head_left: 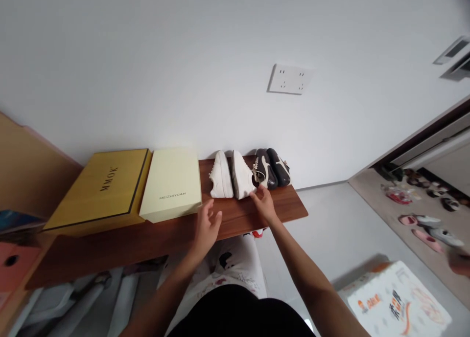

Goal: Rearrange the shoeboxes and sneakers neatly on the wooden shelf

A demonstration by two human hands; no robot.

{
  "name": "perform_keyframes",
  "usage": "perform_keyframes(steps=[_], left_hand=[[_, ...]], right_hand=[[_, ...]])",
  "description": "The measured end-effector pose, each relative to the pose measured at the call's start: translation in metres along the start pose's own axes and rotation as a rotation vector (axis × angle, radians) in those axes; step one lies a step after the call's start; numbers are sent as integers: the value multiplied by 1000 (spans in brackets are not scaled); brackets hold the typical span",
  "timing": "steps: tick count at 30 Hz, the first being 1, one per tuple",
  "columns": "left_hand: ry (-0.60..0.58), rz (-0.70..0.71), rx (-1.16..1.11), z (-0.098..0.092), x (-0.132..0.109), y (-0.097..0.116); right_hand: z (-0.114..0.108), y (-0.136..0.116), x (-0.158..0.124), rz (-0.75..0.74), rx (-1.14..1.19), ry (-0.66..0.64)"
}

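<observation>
A pair of white sneakers stands side by side on a reddish-brown wooden shelf: the left white sneaker and the right white sneaker. Toes point to the wall. My right hand has its thumb and fingers at the heel of the right sneaker, seemingly pinching it; the exact contact is partly hidden. Just in front of the left sneaker's heel, my left hand is held with fingers apart and holds nothing. Right of the white pair stand two dark sneakers with cream trim.
On the shelf's left lie a cream box and a yellow box. A socket plate is on the wall. At lower right, a white printed package lies on the floor. Several shoes stand on a mat farther right.
</observation>
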State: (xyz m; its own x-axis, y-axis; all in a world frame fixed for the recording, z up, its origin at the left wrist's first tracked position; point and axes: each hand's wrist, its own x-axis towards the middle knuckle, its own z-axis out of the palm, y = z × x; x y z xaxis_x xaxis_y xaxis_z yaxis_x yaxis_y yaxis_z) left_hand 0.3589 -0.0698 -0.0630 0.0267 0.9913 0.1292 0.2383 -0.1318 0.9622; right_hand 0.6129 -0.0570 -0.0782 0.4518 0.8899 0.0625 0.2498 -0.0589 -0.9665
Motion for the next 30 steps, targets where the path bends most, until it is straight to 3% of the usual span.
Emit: perform_keyframes(steps=[3,8,12,16,20,23,30], left_hand=[[22,36,139,28,44,3],[20,-228,191,49,89,4],[-58,-227,351,47,94,19],[-194,-71,711,45,98,46],[-344,74,976,47,104,66],[-378,147,1081,46,105,70],[-412,166,1162,43,105,66]], right_hand=[[10,-1,11,75,31,-42],[14,-15,34,87,-36,-258],[3,-36,50,-88,-156,-406],[-6,-62,58,-242,-636,-493],[0,-84,56,-351,-1046,-573],[10,-94,51,-374,-1159,-591],[29,-106,44,-379,-1264,-617]])
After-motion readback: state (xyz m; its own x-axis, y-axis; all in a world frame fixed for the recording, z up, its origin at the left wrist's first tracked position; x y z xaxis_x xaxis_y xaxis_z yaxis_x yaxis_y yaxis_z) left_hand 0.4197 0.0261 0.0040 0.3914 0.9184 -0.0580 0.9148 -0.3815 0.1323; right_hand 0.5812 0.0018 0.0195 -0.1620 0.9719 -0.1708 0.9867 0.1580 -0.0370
